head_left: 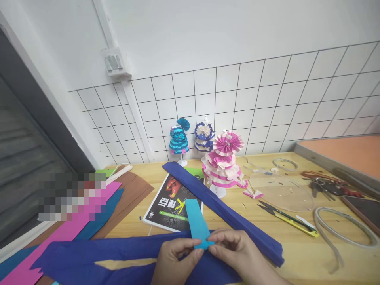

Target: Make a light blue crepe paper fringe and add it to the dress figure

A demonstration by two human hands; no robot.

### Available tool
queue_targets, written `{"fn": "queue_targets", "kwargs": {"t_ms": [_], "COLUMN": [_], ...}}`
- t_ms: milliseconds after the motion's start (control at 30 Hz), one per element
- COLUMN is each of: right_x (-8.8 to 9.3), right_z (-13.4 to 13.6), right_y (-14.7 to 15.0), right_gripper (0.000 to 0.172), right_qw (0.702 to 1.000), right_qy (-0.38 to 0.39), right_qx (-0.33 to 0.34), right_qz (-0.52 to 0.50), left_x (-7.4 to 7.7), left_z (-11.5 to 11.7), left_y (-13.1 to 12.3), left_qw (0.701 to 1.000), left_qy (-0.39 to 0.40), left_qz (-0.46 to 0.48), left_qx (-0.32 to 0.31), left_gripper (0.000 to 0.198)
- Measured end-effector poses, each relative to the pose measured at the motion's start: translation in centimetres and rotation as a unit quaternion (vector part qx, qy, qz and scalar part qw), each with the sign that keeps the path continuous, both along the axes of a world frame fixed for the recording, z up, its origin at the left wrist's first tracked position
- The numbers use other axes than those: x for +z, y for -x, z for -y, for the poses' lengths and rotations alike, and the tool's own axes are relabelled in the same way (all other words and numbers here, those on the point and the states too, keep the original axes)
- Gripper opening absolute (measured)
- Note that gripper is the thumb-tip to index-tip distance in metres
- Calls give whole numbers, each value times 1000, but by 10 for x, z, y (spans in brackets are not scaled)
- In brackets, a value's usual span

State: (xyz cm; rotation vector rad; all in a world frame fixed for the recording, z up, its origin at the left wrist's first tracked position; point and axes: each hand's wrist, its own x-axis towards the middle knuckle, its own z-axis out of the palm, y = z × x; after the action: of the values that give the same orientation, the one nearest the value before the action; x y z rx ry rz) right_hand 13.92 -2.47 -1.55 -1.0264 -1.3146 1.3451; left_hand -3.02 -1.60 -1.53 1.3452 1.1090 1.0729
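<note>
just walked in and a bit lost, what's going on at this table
A light blue paper strip is pinched at its near end, which looks folded, in the fingertip grip of a person's left hand and right hand. Dark blue paper lies beneath on the wooden table. A pink-and-white ruffled paper dress stands behind, and yellow-handled snips lie to the right, unheld.

Between the left hand (176, 259) and right hand (237, 250), the turquoise strip (197, 219) looks like matt paper, crinkled at the pinched end. The dark blue sheets (118, 248) beneath them look like thin, wrinkled matt paper. Beyond the hands, 3 ruffled dresses (222, 172) look papery, the teal dress (178, 140) glossier. To the hands' right lie glossy clear plastic tubing (318, 219) and a cutter (293, 223) with metal blades. The table (299, 257) is smooth wood.
</note>
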Motion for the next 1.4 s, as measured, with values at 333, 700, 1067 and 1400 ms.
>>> {"fn": "queue_targets", "kwargs": {"t_ms": [333, 700, 1067, 1400], "right_x": [0, -10, 2, 1], "right_z": [-2, -2, 4, 8], "right_y": [1, 0, 7, 9], "right_gripper": [14, 18, 24, 23], "right_qw": [998, 996, 996, 1000], "right_qy": [29, 70, 44, 15], "right_qx": [-12, -32, -61, -19], "right_qz": [-50, -54, -45, -4], "left_x": [1, 0, -6, -19], "left_z": [0, -2, 0, -2], "left_y": [-3, -6, -8, -6], "left_qw": [995, 987, 992, 990], "left_qy": [43, 69, 24, 35], "left_qz": [95, 140, 124, 133], "left_qx": [9, 32, 7, -39], "left_gripper": [19, 19, 44, 72]}}
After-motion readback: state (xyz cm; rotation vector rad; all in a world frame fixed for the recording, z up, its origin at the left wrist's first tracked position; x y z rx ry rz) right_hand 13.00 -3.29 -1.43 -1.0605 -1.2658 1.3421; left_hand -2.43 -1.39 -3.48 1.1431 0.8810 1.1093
